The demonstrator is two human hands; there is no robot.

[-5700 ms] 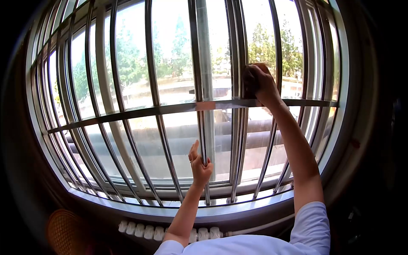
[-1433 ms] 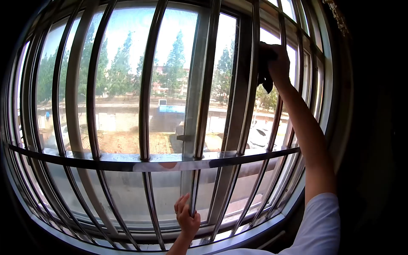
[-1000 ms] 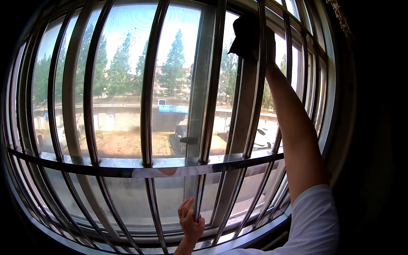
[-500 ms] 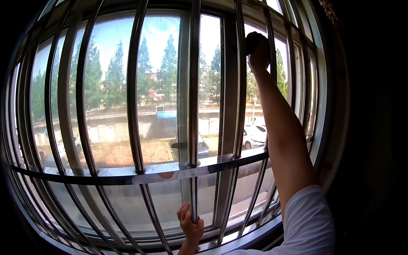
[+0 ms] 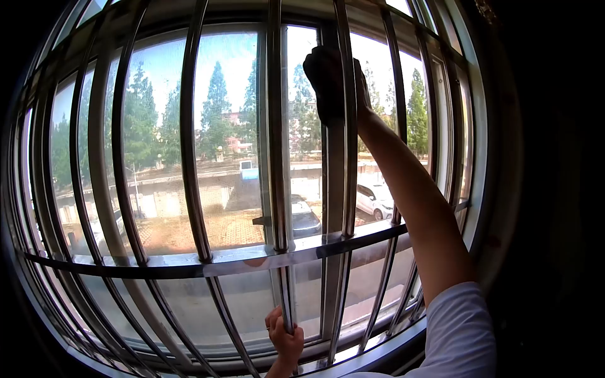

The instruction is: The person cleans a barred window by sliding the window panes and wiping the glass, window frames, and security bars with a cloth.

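My right hand (image 5: 360, 88) is raised between the upright metal bars and is closed on a dark cloth (image 5: 322, 79). The cloth lies against the dark window frame (image 5: 334, 164) and the edge of the pane beside it. A bar crosses in front of this hand, and its fingers are mostly in shadow. Lower down, my left hand (image 5: 287, 339) is wrapped round an upright bar (image 5: 286, 296), below the horizontal rail (image 5: 302, 253). A ring shows on one of its fingers.
Upright metal bars (image 5: 189, 126) run across the whole window, joined by the curved rail. A small dark window latch (image 5: 261, 221) sticks out left of a centre bar. Beyond the glass are trees, a low wall and parked cars (image 5: 376, 198). Dark wall lies at the right.
My right hand with the cloth has moved left, from the right side of the bar to behind it. The view has shifted slightly. My left hand still holds its bar.
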